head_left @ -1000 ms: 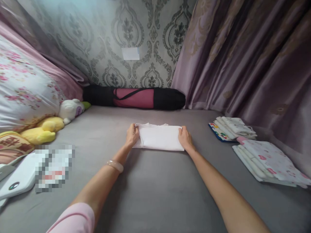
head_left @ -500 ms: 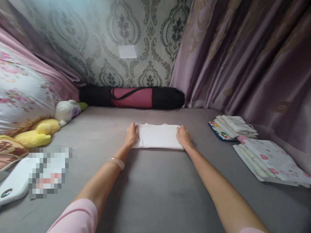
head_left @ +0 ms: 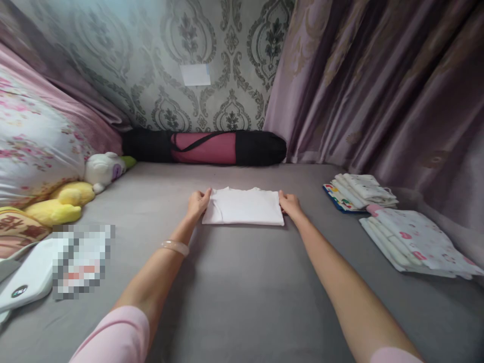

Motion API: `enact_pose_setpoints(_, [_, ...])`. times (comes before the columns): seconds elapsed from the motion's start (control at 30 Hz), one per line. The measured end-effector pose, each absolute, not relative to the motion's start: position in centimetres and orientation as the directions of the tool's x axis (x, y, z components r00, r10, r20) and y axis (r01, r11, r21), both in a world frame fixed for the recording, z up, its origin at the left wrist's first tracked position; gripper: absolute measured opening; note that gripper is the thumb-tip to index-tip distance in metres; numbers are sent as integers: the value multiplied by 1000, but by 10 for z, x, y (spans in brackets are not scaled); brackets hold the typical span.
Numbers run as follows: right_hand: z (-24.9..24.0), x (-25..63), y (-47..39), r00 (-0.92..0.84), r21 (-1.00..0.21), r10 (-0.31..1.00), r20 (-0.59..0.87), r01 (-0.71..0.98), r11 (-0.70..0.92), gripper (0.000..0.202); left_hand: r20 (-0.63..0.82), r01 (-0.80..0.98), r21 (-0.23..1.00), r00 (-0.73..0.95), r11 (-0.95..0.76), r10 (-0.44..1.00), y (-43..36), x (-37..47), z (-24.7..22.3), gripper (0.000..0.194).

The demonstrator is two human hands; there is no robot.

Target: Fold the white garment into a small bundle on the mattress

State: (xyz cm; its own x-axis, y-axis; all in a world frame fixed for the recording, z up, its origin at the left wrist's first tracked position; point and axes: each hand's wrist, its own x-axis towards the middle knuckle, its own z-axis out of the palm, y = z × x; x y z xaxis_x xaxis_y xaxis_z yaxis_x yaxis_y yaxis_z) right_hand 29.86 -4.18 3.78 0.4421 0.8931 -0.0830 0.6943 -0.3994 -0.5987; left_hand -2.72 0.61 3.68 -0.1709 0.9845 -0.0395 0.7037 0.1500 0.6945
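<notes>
A folded white cloth [head_left: 245, 206] lies flat on the grey sheet [head_left: 242, 282], its long side running across the view. At its upper left corner, my left hand [head_left: 198, 202] pinches the edge between thumb and fingers; a pale bangle circles that wrist. My right hand [head_left: 289, 202] grips the upper right corner, with its thumb on top and the other fingers partly hidden. The front edge of the cloth is straight, while its back edge is slightly uneven.
Folded printed cloths [head_left: 423, 239] and a smaller stack [head_left: 363, 191] lie at the right. A black and pink bag [head_left: 204, 147] rests along the wall. At the left are plush toys [head_left: 104, 169], a floral pillow [head_left: 38, 136] and a white device [head_left: 34, 272].
My hands have moved slightly outward, to the very edges of the white cloth, so more of its sides shows. The whole view has shifted a little.
</notes>
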Motion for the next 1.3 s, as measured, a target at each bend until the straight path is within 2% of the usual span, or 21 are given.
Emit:
enact_pose_setpoints(0.07, [36, 310, -52, 422, -683, 892, -158, 606, -408, 48, -99, 639, 752, -131, 161, 986, -5, -41, 38, 43])
enact_pose_setpoints(0.13, [34, 320, -70, 386, -763, 901, -198, 517, -388, 41, -90, 632, 763, -109, 139, 990, -22, -56, 38, 41])
enact_pose_setpoints(0.23, [31, 328, -102, 306, -787, 936, -173, 529, -318, 28, -70, 652, 755, -27, 71, 997, -52, -74, 38, 47])
enact_pose_setpoints(0.37, [30, 328, -133, 150, -727, 987, -59, 671, -146, 18, -84, 694, 719, 43, 31, 996, -80, -78, 42, 48])
enact_pose_setpoints(0.47, [32, 321, -143, 102, -676, 995, -16, 732, -86, 17, -51, 721, 693, 49, 0, 997, -87, -71, 42, 45])
enact_pose_setpoints(0.6, [32, 309, -146, 123, -605, 992, 36, 793, -76, 19, 16, 762, 647, 39, -40, 999, -86, -64, 36, 37])
enact_pose_setpoints(0.77, [32, 297, -147, 173, -493, 980, 100, 864, -102, 18, 32, 807, 589, 22, -37, 999, -88, -58, 31, 30])
enact_pose_setpoints(1.03, [41, 292, -141, 191, -357, 979, 75, 922, -153, 16, 206, 930, 357, 10, -84, 979, -84, -56, 34, 19])
enact_pose_setpoints(1.1, [43, 296, -139, 196, -365, 980, 37, 916, -170, 15, 169, 933, 355, 1, -62, 986, -78, -63, 35, 19])
enact_pose_setpoints(1.3, [41, 307, -132, 152, -389, 985, -77, 905, -170, 14, -82, 839, 541, -21, 62, 996, -68, -82, 40, 22])
